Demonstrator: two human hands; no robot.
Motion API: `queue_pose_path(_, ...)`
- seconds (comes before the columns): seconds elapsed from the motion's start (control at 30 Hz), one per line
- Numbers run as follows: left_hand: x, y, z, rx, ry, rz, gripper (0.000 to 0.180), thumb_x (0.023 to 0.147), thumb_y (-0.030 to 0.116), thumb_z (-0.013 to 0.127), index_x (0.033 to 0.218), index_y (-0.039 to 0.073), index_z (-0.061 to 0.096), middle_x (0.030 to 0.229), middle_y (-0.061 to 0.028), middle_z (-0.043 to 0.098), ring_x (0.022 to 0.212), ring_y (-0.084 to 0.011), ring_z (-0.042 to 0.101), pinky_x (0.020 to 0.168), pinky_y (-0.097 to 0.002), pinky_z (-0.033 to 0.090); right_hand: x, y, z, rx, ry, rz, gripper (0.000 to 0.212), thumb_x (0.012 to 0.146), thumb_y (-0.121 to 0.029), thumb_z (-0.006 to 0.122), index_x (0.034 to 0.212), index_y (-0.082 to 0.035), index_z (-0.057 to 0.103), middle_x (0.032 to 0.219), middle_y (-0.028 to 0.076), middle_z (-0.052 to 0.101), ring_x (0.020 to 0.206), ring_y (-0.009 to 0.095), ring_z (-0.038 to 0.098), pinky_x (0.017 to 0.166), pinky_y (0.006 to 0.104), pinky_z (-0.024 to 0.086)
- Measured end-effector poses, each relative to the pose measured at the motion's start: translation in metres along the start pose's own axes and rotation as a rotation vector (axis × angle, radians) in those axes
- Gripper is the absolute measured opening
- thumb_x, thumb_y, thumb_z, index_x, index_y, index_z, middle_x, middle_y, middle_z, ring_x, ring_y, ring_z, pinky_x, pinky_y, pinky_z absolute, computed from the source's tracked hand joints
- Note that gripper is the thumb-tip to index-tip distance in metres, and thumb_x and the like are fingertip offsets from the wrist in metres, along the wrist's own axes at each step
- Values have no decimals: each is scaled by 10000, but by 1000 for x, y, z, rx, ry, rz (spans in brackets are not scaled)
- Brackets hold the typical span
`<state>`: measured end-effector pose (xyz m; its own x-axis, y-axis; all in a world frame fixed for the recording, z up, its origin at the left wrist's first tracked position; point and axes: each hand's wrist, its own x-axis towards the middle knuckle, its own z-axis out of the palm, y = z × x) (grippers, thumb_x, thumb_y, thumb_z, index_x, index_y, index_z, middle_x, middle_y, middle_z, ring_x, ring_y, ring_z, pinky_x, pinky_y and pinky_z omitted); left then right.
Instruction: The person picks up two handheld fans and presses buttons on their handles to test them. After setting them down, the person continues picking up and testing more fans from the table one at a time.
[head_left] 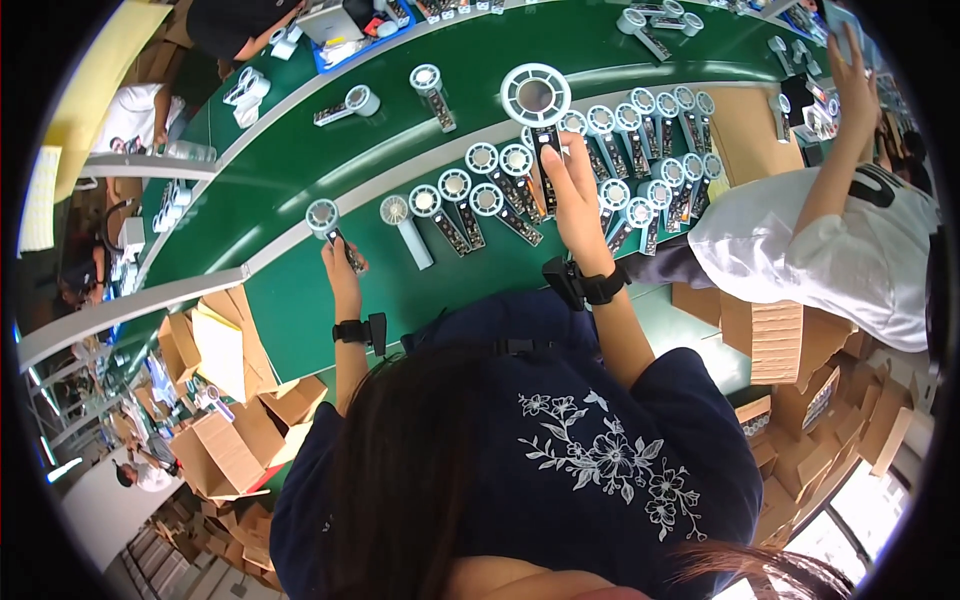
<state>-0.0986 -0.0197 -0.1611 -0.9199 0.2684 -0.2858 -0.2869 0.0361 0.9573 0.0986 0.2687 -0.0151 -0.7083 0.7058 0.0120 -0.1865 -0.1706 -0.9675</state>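
Right hand (574,195) closed around one raised fan (537,96), left hand (344,268) around a second fan (323,214), above one green worktable (300,310). Upper left, beyond one pale rail (400,178), two farther fans (426,78); between the hands, six bench fans (455,184); rightward, a fan cluster (600,119), partly screened by the right hand.

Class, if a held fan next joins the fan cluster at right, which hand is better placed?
Probably the right hand: it holds its fan beside that cluster, while the left hand holds another fan well to the left.
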Motion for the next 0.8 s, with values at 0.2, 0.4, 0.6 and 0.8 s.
queue_pose_path(0.2,11,-33,-4,69,-84,-95,268,952,285,469,1054,56,377,759,-54,482,546,-133,485,451,-280,428,6,-2,-13,-44,52,-27,116,968,-165,429,1041,-75,424,669,-4,466,564,53,412,507,198,317)
queue_pose_path(0.4,27,-64,5,103,-50,-108,247,957,276,457,1038,58,374,754,-61,485,540,-136,487,438,-286,431,11,-4,-32,81,127,-17,116,960,-189,470,1000,-81,457,699,-37,463,555,29,407,478,187,309)
queue_pose_path(0.6,31,-76,11,102,-40,-135,245,964,278,438,1043,56,370,771,-69,500,540,-131,490,439,-277,437,26,-8,-75,168,260,305,188,909,-252,567,922,-93,468,653,-34,472,487,48,423,419,196,287)
queue_pose_path(0.8,14,-88,5,492,-101,68,269,962,292,446,1016,30,411,787,-70,518,655,-176,530,615,-322,464,74,22,-207,-239,363,328,252,800,-264,650,892,-60,535,733,5,556,530,56,463,409,195,286)
